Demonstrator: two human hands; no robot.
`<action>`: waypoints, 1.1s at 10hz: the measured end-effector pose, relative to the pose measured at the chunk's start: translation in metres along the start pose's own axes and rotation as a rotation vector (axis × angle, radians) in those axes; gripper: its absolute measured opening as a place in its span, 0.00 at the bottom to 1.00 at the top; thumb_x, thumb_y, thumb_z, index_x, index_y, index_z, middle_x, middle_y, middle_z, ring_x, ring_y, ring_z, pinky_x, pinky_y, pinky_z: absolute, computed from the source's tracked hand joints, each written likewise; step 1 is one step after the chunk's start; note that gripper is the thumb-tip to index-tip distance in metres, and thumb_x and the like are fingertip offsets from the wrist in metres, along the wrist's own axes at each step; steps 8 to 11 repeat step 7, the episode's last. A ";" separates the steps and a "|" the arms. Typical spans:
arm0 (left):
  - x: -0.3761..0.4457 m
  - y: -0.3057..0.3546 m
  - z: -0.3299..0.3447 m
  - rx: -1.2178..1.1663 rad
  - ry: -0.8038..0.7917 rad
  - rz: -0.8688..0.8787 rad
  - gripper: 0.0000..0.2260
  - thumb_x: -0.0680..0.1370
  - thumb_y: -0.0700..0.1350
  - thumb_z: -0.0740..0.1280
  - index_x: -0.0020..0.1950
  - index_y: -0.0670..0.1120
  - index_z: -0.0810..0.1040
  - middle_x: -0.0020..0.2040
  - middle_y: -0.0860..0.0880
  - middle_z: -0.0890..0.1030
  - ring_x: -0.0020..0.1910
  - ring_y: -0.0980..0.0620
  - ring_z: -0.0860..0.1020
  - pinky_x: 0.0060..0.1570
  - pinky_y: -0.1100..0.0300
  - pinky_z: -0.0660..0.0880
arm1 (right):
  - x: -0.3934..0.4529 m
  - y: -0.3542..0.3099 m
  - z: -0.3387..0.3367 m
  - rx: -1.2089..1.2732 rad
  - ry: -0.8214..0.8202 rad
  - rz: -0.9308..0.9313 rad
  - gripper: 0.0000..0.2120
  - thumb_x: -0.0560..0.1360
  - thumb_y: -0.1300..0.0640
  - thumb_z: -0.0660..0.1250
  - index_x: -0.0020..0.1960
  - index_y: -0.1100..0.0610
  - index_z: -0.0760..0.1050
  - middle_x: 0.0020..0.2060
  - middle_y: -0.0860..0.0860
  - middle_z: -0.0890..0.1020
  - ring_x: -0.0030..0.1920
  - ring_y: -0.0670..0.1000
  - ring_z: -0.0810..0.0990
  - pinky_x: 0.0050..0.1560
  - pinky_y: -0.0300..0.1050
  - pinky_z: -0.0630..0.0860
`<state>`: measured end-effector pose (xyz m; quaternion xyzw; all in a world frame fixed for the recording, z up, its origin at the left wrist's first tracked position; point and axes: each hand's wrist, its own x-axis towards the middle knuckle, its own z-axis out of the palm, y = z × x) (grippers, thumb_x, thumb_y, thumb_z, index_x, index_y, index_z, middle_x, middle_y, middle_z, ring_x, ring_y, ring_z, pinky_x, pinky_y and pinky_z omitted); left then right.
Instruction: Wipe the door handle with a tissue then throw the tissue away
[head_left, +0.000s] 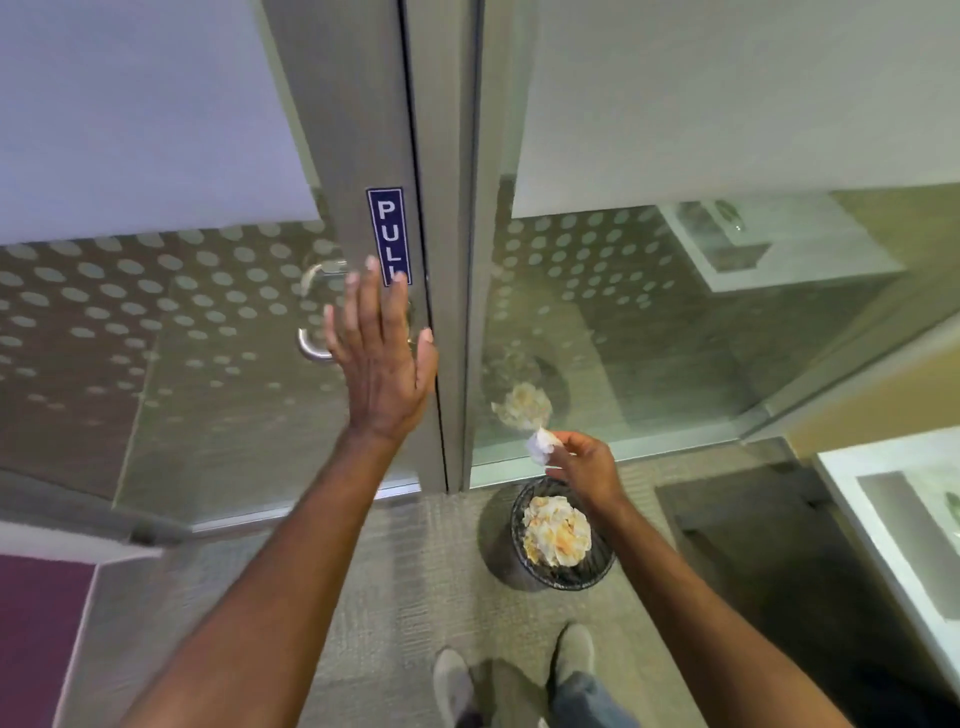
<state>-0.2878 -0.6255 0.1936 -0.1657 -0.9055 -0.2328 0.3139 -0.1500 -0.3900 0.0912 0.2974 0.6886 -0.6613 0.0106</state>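
Note:
A silver curved door handle (313, 349) is fixed to the grey frame of a glass door, below a blue PULL sign (388, 234). My left hand (382, 358) is flat and open in front of the door frame, covering the right part of the handle. My right hand (584, 465) pinches a crumpled white tissue (541, 446) between its fingertips. It hovers just above the far rim of a black mesh waste bin (563, 579) on the floor, which holds crumpled paper.
The glass door and the glass panel (649, 322) to its right carry white dots and reflect the bin. A white counter (841, 499) stands at the right edge. My feet (519, 675) are on grey carpet below the bin.

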 end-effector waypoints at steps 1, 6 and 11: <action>-0.070 0.050 0.040 -0.082 -0.261 -0.004 0.28 0.82 0.52 0.59 0.81 0.47 0.62 0.83 0.44 0.58 0.82 0.43 0.56 0.78 0.36 0.53 | 0.008 0.033 -0.033 -0.254 0.038 -0.102 0.05 0.75 0.50 0.71 0.50 0.49 0.78 0.37 0.51 0.86 0.35 0.51 0.80 0.37 0.48 0.75; -0.221 0.166 0.164 -0.101 -0.976 -0.070 0.24 0.85 0.53 0.55 0.80 0.48 0.63 0.83 0.48 0.58 0.81 0.44 0.59 0.79 0.42 0.59 | 0.057 0.136 -0.150 -0.622 -0.047 0.077 0.05 0.71 0.60 0.71 0.44 0.51 0.79 0.41 0.56 0.85 0.39 0.52 0.82 0.42 0.42 0.76; -0.251 0.185 0.182 -0.064 -1.000 -0.112 0.25 0.85 0.52 0.59 0.81 0.48 0.61 0.84 0.48 0.54 0.82 0.45 0.55 0.80 0.45 0.52 | 0.063 0.171 -0.167 -0.576 -0.055 0.092 0.04 0.74 0.60 0.70 0.48 0.54 0.79 0.44 0.53 0.85 0.45 0.53 0.84 0.50 0.49 0.81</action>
